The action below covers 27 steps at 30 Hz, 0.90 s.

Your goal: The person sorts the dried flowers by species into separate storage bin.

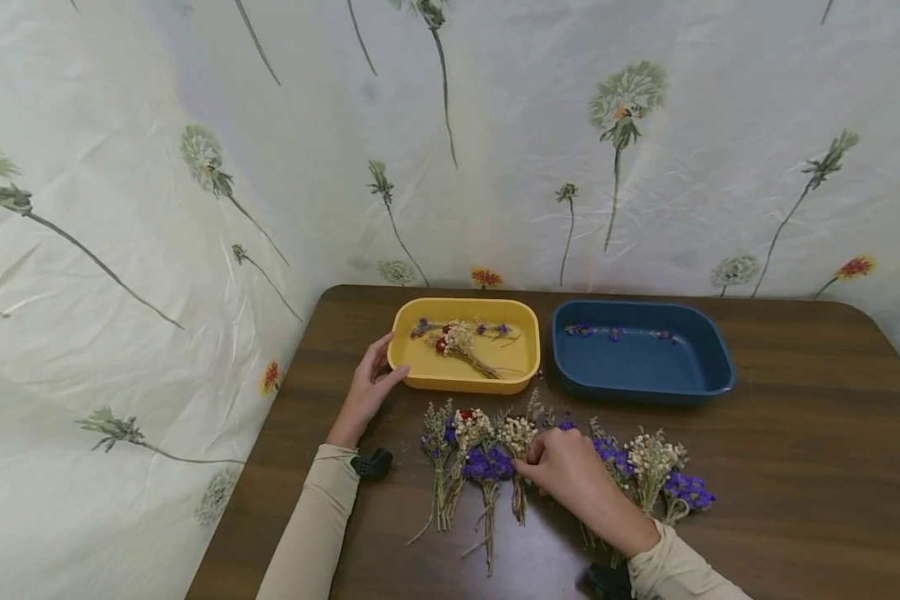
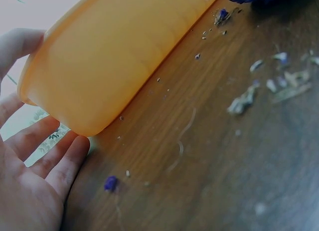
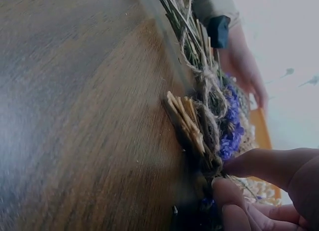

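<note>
My left hand (image 1: 367, 387) holds the left end of a yellow tray (image 1: 465, 386), thumb at the front rim and fingers along the end wall. Inside that tray lie a small bunch of dried flowers (image 1: 457, 340) and loose sprigs. Lower in the head view, my right hand (image 1: 573, 471) pinches a twine-tied bunch of white dried flowers (image 1: 516, 433) near its tie; thumb and fingertips meet at the stems (image 3: 187, 126) in the right wrist view. Just left of it lies a purple bunch (image 1: 487, 465), beside two other tied bunches (image 1: 441, 450).
A blue tray (image 1: 637, 362) with a few purple bits stands right of the yellow one. More bunches (image 1: 652, 462) lie to the right of my right hand. Fallen petals and crumbs (image 2: 242, 100) dot the brown table (image 1: 802, 433). A flower-printed sheet (image 1: 495, 208) hangs behind.
</note>
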Available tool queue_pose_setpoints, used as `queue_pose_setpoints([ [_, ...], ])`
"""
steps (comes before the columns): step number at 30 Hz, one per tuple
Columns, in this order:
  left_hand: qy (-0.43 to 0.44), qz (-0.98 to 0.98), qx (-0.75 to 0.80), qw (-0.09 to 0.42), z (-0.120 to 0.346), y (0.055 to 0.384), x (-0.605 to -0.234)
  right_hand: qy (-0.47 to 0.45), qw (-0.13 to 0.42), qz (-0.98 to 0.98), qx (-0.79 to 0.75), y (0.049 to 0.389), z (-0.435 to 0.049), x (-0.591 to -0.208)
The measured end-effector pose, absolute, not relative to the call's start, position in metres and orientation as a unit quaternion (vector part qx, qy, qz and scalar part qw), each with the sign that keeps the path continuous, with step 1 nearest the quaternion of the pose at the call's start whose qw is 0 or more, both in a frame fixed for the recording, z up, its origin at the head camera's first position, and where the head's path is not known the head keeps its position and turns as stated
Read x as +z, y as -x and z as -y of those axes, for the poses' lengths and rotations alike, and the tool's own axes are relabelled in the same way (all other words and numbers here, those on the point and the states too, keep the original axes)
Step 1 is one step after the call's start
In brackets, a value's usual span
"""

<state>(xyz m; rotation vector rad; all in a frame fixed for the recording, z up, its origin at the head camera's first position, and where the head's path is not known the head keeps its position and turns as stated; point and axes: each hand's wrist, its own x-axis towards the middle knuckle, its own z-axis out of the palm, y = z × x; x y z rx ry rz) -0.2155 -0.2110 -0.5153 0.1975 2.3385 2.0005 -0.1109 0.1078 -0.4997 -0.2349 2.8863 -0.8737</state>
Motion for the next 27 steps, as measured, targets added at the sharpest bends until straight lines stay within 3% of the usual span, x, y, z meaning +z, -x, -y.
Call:
queue_pose_setpoints([
  [13, -0.057, -0.758, 0.648, 0.032, 0.21, 0.215, -0.512, 0.027, 0.141, -0.904, -0.403, 0.115, -0.118, -0.504],
  [18, -0.059, -0.757, 0.649, 0.03, 0.214, 0.224, -0.531, 0.022, 0.175, -0.883, -0.435, 0.117, -0.123, -0.5],
  [27, -0.068, -0.763, 0.643, 0.007, 0.215, 0.227, -0.543, 0.025, 0.18, -0.868, -0.461, 0.116, -0.128, -0.496],
])
